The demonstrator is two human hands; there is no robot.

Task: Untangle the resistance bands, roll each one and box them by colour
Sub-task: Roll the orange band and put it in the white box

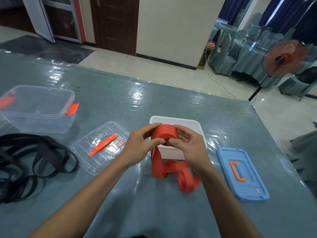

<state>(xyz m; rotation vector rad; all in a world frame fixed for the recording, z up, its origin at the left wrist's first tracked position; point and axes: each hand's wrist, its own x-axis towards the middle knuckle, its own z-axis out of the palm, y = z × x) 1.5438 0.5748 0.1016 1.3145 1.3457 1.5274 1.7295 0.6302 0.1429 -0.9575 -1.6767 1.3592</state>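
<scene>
Centre of frame: red band (165, 134), flat smooth rubber, partly wound into a thick round coil. Held just above the near edge of a white box (188, 122), an open matte plastic tub with rounded corners. Left grip (137, 148) curled round the coil's left side, thumb on its face. Right grip (190, 145) pinching the right side, likewise closed on the band. Unrolled tail hanging down, lying in twisted loops on the surface (120, 100), a glossy, rippled grey-blue sheet. Lower left: black bands (25, 162) in a tangled heap. Upper left: clear box (37, 109) with orange clasps. Just beside it, a ribbed clear lid (101, 146) with an orange handle. Right: blue lid (241, 174), lying flat. Upper right, beyond the surface: fan (284, 59), blurred.
</scene>
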